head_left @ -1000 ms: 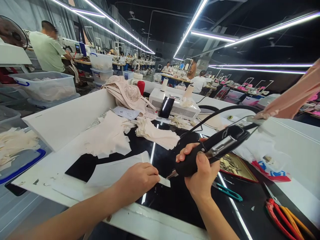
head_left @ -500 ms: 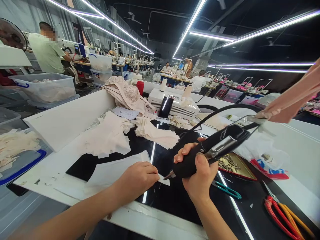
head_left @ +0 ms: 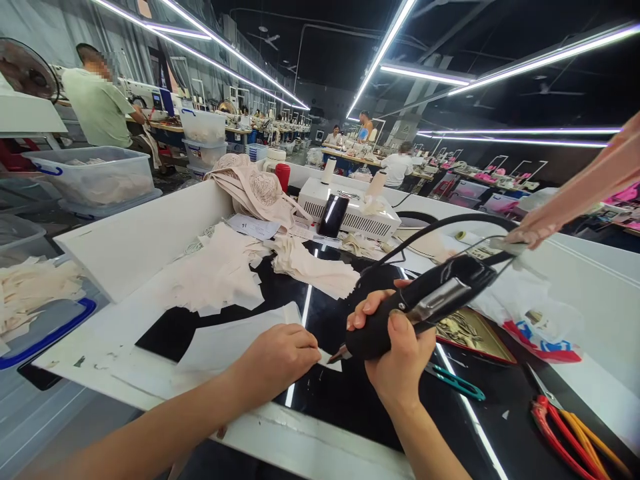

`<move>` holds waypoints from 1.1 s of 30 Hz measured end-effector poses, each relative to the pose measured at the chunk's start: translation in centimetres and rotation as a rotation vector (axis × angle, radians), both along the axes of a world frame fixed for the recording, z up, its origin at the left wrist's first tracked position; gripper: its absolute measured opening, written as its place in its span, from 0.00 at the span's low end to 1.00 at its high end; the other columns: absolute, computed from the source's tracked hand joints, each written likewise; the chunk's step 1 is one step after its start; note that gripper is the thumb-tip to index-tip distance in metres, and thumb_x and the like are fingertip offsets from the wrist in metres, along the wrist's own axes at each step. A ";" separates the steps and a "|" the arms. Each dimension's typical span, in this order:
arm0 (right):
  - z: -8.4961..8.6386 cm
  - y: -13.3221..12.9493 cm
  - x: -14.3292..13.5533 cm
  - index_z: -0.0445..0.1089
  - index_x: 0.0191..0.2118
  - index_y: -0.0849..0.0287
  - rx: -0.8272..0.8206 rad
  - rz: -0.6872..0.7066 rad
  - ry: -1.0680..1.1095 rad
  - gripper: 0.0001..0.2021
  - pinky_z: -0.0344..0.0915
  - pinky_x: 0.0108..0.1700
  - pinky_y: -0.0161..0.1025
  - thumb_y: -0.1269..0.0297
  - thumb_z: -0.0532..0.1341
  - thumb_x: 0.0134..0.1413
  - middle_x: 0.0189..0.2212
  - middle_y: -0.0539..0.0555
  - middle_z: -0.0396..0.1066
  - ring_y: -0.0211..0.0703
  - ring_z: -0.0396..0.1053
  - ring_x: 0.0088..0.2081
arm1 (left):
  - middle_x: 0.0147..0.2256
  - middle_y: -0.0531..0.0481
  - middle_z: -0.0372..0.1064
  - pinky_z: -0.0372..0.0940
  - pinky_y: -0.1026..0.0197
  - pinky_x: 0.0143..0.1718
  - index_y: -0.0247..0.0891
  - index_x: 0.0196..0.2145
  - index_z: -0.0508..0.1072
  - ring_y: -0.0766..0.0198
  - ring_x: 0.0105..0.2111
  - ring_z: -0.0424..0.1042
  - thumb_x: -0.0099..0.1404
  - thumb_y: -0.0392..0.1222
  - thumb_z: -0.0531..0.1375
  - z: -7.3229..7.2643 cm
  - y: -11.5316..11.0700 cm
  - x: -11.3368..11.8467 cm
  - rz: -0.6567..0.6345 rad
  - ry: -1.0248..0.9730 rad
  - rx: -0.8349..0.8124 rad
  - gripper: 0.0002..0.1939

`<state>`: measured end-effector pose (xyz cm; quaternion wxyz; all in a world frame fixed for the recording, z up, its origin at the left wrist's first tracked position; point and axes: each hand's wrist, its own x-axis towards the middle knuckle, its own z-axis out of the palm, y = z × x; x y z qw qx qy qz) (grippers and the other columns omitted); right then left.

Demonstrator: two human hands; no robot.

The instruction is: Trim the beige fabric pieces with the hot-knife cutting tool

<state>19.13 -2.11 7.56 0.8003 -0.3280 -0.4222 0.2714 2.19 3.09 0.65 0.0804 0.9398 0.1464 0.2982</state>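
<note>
My left hand (head_left: 285,353) is closed on the right part of a white fabric piece (head_left: 225,339), its fingertips pressed near the fabric's narrow end on the black tabletop (head_left: 325,400). Wrapped round a black handheld tool (head_left: 375,327) with a cable at its back, my right hand (head_left: 400,347) holds it tilted. The tool's pointed metal tip is at the fabric's narrow end, just right of my left fingertips. Beyond my hands lie two piles of pale cut fabric, one wide (head_left: 215,267) and one smaller (head_left: 315,267).
Teal scissors (head_left: 457,383), red-handled scissors (head_left: 555,427) and a tray of small parts (head_left: 470,333) lie at the right. A phone (head_left: 333,215) leans on a white box (head_left: 370,210). Pale bras (head_left: 255,187) are stacked behind. A person (head_left: 95,100) sits at the far left.
The whole view has shifted slightly to the right. Both hands keep nearly the same pose, with the tool tip still at the fabric's end.
</note>
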 end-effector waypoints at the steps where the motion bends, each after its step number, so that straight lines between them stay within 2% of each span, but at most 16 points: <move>1: 0.1 -0.1 0.2 0.67 0.49 0.51 0.004 -0.008 -0.002 0.19 0.70 0.25 0.36 0.57 0.71 0.56 0.28 0.45 0.72 0.37 0.70 0.23 | 0.41 0.50 0.78 0.73 0.56 0.45 0.37 0.42 0.79 0.59 0.41 0.77 0.74 0.31 0.60 0.0 0.0 0.0 0.002 0.003 0.000 0.07; 14: -0.4 -0.2 0.5 0.66 0.49 0.50 -0.040 -0.050 -0.019 0.18 0.71 0.25 0.38 0.57 0.70 0.58 0.28 0.45 0.71 0.38 0.69 0.23 | 0.40 0.51 0.78 0.72 0.58 0.45 0.38 0.40 0.78 0.60 0.41 0.77 0.74 0.30 0.60 -0.2 -0.2 0.0 0.006 -0.002 -0.021 0.07; 21: -0.9 0.2 1.6 0.65 0.50 0.51 -0.057 -0.058 -0.052 0.18 0.70 0.26 0.38 0.56 0.70 0.59 0.29 0.45 0.71 0.38 0.69 0.24 | 0.44 0.51 0.78 0.70 0.62 0.46 0.39 0.41 0.79 0.62 0.44 0.78 0.77 0.34 0.59 0.3 0.9 -0.9 0.028 -0.092 -0.135 0.09; 27: -1.1 1.0 2.9 0.64 0.50 0.51 -0.058 -0.093 -0.062 0.20 0.71 0.27 0.39 0.55 0.70 0.58 0.29 0.45 0.71 0.38 0.70 0.24 | 0.44 0.52 0.79 0.69 0.62 0.43 0.39 0.40 0.79 0.60 0.43 0.77 0.72 0.27 0.60 0.5 2.4 -3.1 0.085 0.083 -0.094 0.10; 33: -1.1 1.9 3.4 0.65 0.51 0.52 -0.044 -0.127 -0.065 0.21 0.71 0.28 0.39 0.54 0.71 0.57 0.30 0.45 0.72 0.39 0.70 0.25 | 0.39 0.50 0.75 0.66 0.62 0.38 0.37 0.36 0.76 0.61 0.38 0.73 0.73 0.28 0.58 0.9 0.6 -2.8 0.184 0.233 -0.042 0.10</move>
